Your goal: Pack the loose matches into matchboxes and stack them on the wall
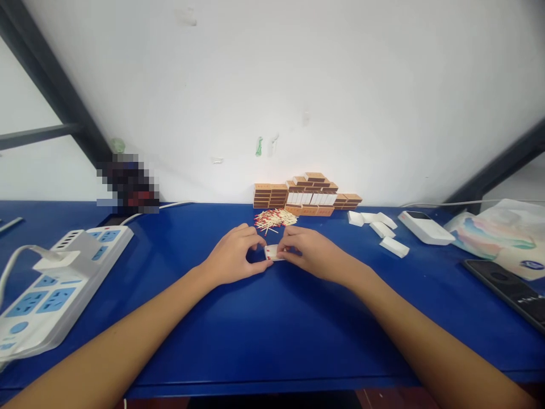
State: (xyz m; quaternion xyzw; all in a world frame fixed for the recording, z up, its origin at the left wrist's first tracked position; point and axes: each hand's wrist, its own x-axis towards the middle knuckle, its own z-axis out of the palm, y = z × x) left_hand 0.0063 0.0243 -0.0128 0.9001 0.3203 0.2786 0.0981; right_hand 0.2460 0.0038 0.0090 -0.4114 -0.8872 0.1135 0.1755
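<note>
On the desk [255,335] before the matches [275,218], our left hand [232,254] pinches one end of the tray [271,252] while our right hand [317,254], its hold hidden, seems to arrange matches inside, which next calls for neat alignment.

Fingers [260,266] at a white tray [272,246] — matches [276,218] heaped behind.

White tray [265,253], flat, red-tipped matches [273,254] inside
</note>
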